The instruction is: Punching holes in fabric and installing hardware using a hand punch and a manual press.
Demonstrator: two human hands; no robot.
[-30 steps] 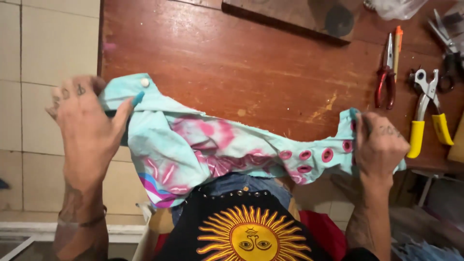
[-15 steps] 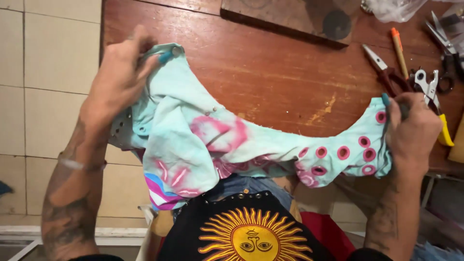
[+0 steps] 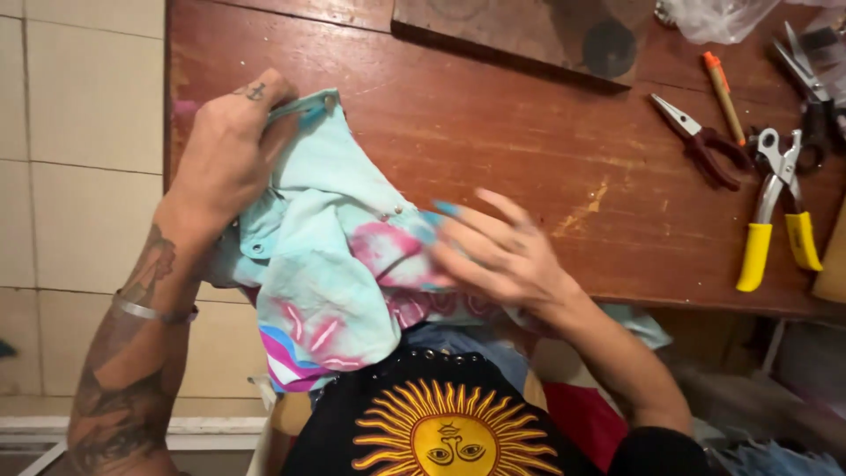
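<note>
A light blue garment (image 3: 330, 256) with pink patterns and small metal snaps lies bunched at the near left edge of a brown wooden table (image 3: 493, 150). My left hand (image 3: 231, 150) grips its upper left corner, fingers closed over the cloth. My right hand (image 3: 493, 256) rests flat on the garment's middle with fingers spread and blurred from movement. Part of the garment hangs over the table edge toward my lap.
Red-handled pliers (image 3: 701, 141), yellow-handled pliers (image 3: 775, 216), an orange-tipped tool (image 3: 723, 92) and dark scissors (image 3: 806, 75) lie at the table's right. A dark wooden board (image 3: 538, 35) sits at the back. A tiled floor (image 3: 84, 159) is to the left.
My right hand has let go of the garment's right end and moved left onto its middle. The cloth is now bunched to the left; my left hand stays on its corner.
</note>
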